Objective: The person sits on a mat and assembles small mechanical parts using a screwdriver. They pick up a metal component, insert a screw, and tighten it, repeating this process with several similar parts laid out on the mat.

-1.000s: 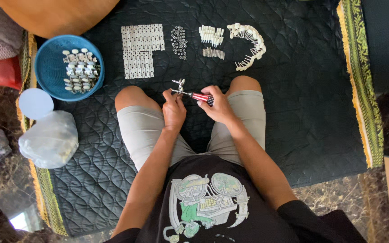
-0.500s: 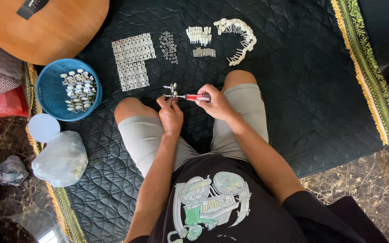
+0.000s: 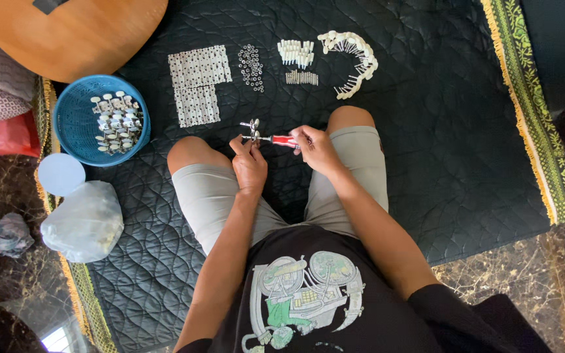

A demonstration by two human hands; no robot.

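Holding small parts over the quilted mat (image 3: 426,144).
Left hand (image 3: 248,163) pinches a metal tuner piece (image 3: 252,126); right hand (image 3: 315,148) clasps a red-handled screwdriver (image 3: 281,140).

A black quilted fabric mat (image 3: 426,131) lies on the dark marble floor (image 3: 505,274). On its left edge sits a blue round plastic basket (image 3: 76,117) with silver metal tuner parts (image 3: 118,122) in it. Behind the basket lies a brown wooden guitar body (image 3: 67,33). Before the basket, a white round lid (image 3: 61,174) and a clear plastic bag (image 3: 85,221) lie off the mat's left edge. Right of the basket, two white perforated sheets (image 3: 197,82), small metal rings (image 3: 251,65), white pegs (image 3: 295,53) and a curved row of white knobs (image 3: 354,62) run rightward.
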